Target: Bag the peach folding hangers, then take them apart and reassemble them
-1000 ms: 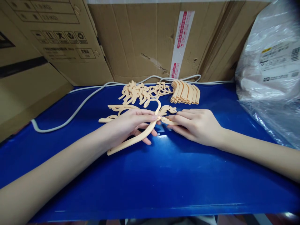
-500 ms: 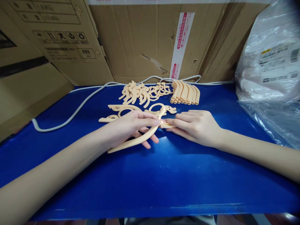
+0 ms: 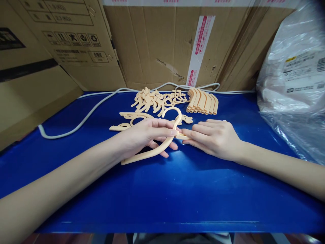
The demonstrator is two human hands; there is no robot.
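Note:
A beige plastic hanger (image 3: 149,154) with a curved hook is in front of me, just above the blue table. My left hand (image 3: 142,135) pinches it between thumb and fingers where the hook meets the long arm. That arm slants down to the left beneath my palm. My right hand (image 3: 218,139) grips a short beige hanger arm (image 3: 183,136), which meets the hanger at the base of the hook. My fingers cover most of this piece, so I cannot tell whether it is fastened.
Behind my hands lie several flat hanger pieces (image 3: 135,115). Farther back are a heap of hooks and small parts (image 3: 149,101) and a stack of curved arms (image 3: 203,101). A white cable (image 3: 83,120), cardboard boxes (image 3: 152,44) and a plastic-wrapped bundle (image 3: 291,67) border the blue table (image 3: 177,196).
The whole view has shifted slightly. The hanger's hook appears a little more upright, and both hands keep the same hold.

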